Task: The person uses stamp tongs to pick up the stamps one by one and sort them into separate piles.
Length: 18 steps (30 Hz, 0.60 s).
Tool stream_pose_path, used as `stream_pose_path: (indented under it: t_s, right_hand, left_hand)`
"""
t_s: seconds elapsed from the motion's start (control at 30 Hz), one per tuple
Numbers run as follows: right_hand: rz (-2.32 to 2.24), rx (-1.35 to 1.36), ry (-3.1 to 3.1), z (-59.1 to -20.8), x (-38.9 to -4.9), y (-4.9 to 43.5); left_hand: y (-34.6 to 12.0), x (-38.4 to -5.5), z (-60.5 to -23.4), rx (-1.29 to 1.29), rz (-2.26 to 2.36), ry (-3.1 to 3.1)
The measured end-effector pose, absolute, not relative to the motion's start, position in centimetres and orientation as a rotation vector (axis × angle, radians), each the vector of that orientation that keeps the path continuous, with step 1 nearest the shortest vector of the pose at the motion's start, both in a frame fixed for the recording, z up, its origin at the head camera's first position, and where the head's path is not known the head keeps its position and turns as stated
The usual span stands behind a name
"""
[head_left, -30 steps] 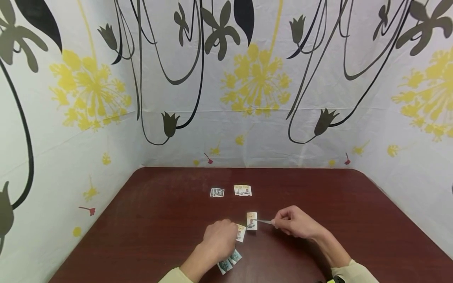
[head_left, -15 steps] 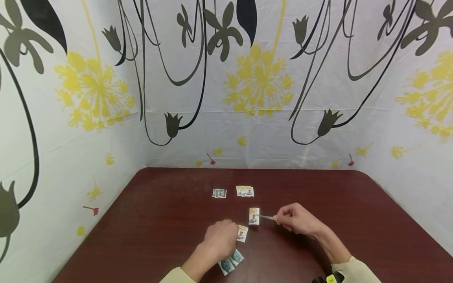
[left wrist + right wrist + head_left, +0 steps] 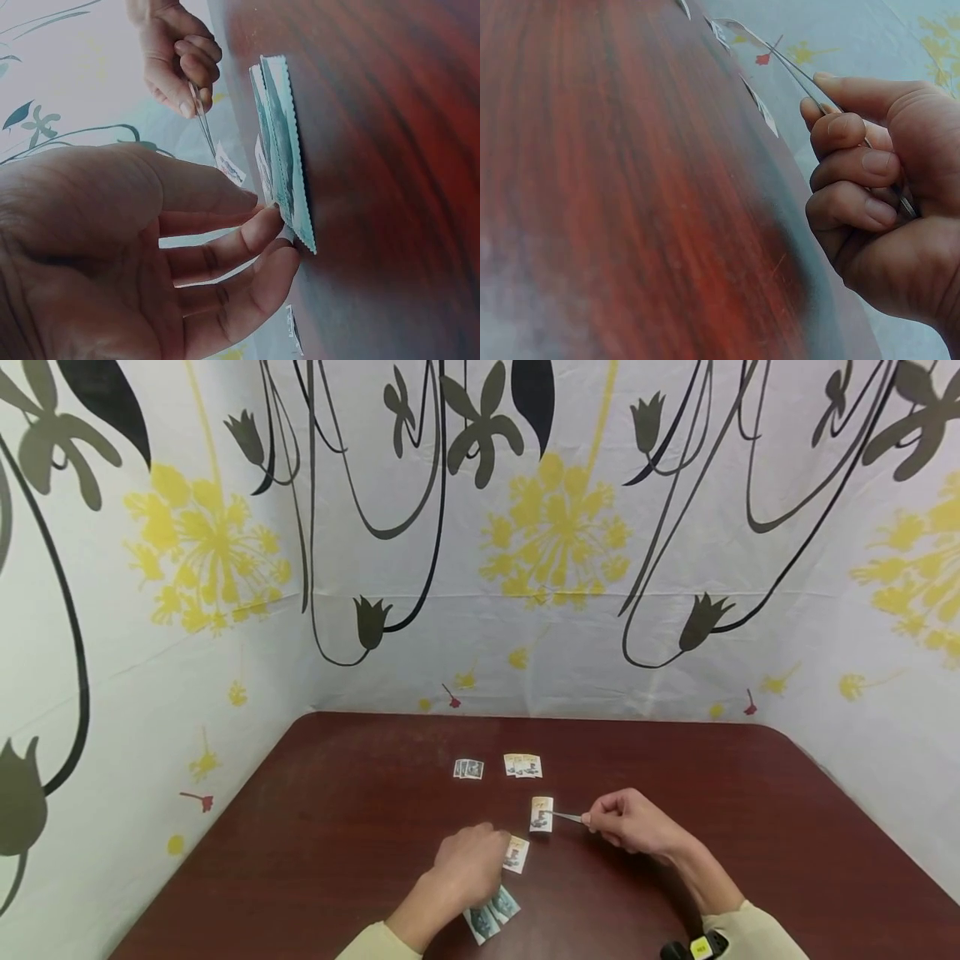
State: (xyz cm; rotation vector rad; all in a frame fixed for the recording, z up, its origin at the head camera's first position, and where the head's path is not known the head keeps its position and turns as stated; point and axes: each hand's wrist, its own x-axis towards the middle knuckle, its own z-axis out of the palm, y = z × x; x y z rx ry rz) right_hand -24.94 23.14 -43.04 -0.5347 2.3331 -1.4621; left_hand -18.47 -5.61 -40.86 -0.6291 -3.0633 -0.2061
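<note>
My right hand [image 3: 636, 822] pinches metal tweezers [image 3: 567, 817], whose tips overlap a pale postage stamp [image 3: 541, 815] with a yellowish top and dark print. A dark shadow shows under this stamp's near edge. My left hand [image 3: 471, 864] is low over the table, with fingers loosely bent and fingertips right at the left edge of a similar yellowish stamp [image 3: 516, 854]. Two teal stamps [image 3: 482, 925] lie in front, partly hidden by the left hand. In the left wrist view, thumb and fingertips come together beside the teal stamps' scalloped edges [image 3: 300, 172].
Farther back on the dark red table [image 3: 360, 827] lie a fanned group of grey stamps [image 3: 468, 769] and a fanned group of yellowish stamps [image 3: 523, 766]. Flower-printed white cloth [image 3: 420, 685] hangs behind the table and along both sides.
My right hand and the tweezers have shifted a little toward the back of the table with the stamp. My left hand stays by the other yellowish stamp. The head view has shifted slightly.
</note>
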Motion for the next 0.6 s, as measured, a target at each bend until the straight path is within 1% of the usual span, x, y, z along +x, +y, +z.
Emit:
stream_pose_path:
  t_s: [0.6]
  right_hand:
    - [-1.474,-0.479,2.363,-43.1,-26.2,23.4]
  left_hand:
    - [-5.6,-18.5,-41.0,-0.593,-0.217,-3.090]
